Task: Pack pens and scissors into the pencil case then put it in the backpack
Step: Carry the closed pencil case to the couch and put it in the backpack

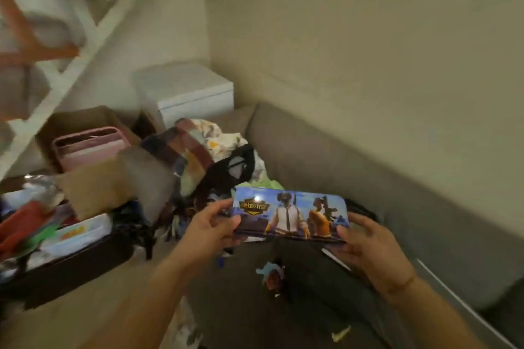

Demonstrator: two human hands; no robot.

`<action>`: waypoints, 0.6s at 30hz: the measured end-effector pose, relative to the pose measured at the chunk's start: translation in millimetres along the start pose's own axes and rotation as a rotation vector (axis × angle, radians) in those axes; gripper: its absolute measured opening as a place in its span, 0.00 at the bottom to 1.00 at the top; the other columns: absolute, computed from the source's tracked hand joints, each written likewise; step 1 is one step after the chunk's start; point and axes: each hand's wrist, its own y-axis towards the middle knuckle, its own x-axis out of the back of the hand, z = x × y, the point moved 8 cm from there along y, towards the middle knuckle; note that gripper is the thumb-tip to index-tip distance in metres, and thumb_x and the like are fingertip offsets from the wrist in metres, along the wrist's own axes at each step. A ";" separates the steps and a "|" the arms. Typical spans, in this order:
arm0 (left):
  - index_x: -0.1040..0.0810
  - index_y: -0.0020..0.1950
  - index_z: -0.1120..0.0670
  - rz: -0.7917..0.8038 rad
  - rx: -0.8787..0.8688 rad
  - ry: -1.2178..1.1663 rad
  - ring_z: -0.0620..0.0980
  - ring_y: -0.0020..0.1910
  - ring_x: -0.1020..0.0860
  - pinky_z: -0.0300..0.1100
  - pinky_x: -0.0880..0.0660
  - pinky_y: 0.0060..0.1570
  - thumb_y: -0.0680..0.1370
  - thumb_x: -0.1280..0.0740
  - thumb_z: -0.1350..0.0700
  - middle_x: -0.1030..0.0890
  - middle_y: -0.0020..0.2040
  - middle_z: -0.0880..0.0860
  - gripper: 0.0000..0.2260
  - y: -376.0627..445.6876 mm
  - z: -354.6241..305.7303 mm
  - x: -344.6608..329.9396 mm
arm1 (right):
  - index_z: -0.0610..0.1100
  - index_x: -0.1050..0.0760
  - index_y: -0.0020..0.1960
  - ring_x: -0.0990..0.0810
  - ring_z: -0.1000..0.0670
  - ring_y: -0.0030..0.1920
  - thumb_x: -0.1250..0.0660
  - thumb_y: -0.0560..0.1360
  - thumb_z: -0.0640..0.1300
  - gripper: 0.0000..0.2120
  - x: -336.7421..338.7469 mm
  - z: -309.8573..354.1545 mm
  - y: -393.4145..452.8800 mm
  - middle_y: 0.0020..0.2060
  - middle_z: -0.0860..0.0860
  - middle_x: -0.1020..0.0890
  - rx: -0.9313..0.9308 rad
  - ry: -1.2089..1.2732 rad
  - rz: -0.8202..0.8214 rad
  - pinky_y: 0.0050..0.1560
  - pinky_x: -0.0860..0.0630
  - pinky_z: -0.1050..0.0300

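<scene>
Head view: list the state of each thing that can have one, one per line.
pencil case: lid closed, held in the air by both ends, picture side up.
left hand: fingers gripping the case's left end.
right hand: fingers gripping the case's right end.
cardboard box: flaps open.
white box: lid shut.

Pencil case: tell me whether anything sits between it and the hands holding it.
Nothing visible does. The left hand grips the pencil case at its left end and the right hand at its right end, both directly on it. No backpack can be identified clearly in this blurred view.
</scene>
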 end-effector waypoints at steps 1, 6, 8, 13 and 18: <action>0.26 0.66 0.56 0.045 0.018 0.007 0.54 0.42 0.15 0.44 0.18 0.39 0.78 0.33 0.65 0.17 0.50 0.57 0.17 15.4 3.4 -22.0 | 0.43 0.26 0.58 0.15 0.41 0.45 0.35 0.74 0.34 0.14 19.5 -0.5 1.6 0.48 0.41 0.15 -0.014 0.026 -0.022 0.44 0.18 0.48; 0.24 0.60 0.50 0.241 0.094 0.063 0.56 0.41 0.15 0.44 0.18 0.40 0.78 0.33 0.65 0.14 0.46 0.58 0.14 73.7 16.8 -119.4 | 0.36 0.25 0.55 0.17 0.45 0.39 0.38 0.75 0.34 0.10 93.7 -24.1 6.2 0.42 0.42 0.16 -0.195 0.213 -0.170 0.32 0.20 0.56; 0.24 0.61 0.50 0.342 0.118 0.091 0.57 0.43 0.15 0.44 0.18 0.41 0.78 0.33 0.65 0.16 0.50 0.61 0.15 95.1 22.5 -153.6 | 0.38 0.25 0.56 0.18 0.43 0.44 0.37 0.76 0.38 0.10 113.8 -29.2 11.1 0.48 0.40 0.16 -0.201 0.271 -0.250 0.35 0.21 0.53; 0.25 0.63 0.52 0.534 0.169 0.130 0.59 0.44 0.17 0.46 0.18 0.43 0.78 0.32 0.64 0.15 0.51 0.58 0.15 147.1 40.7 -211.9 | 0.40 0.25 0.60 0.15 0.45 0.44 0.36 0.75 0.41 0.14 143.5 -41.6 31.3 0.48 0.43 0.15 -0.129 0.426 -0.383 0.38 0.18 0.49; 0.25 0.59 0.53 0.585 0.374 0.240 0.54 0.44 0.18 0.44 0.20 0.45 0.82 0.37 0.56 0.17 0.48 0.59 0.07 210.9 100.5 -249.8 | 0.41 0.27 0.64 0.17 0.42 0.50 0.36 0.74 0.38 0.18 182.9 -70.8 42.1 0.54 0.41 0.17 -0.088 0.599 -0.619 0.39 0.19 0.49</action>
